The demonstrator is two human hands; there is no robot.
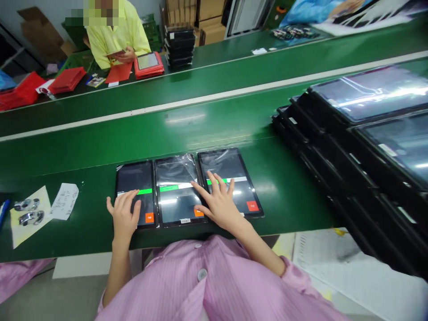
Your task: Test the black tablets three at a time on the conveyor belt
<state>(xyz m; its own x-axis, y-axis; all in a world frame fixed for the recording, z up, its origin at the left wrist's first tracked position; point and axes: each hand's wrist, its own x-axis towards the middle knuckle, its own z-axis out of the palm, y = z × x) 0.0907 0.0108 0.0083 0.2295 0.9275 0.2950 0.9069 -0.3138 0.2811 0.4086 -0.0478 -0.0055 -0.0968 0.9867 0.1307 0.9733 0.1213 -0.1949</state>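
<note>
Three tablets lie side by side on the green bench, each lit with a green bar and an orange or red button. Over the left tablet [135, 171] is my left hand [124, 214], fingers spread and nothing held. The middle tablet [177, 207] has loose clear film across its top. My right hand [219, 203] reaches over the right tablet [242, 187], its fingers apart. The thumb and index finger of that hand extend over the middle tablet's right edge. Whether the fingertips touch the glass I cannot tell.
Tall stacks of tablets in black trays [351, 160] stand at the right. A paper slip [65, 201] and a yellow sheet [25, 229] with small metal parts lie at left. Across the green belt [234, 113], a person in yellow [120, 33] handles a device beside red sleeves [68, 80].
</note>
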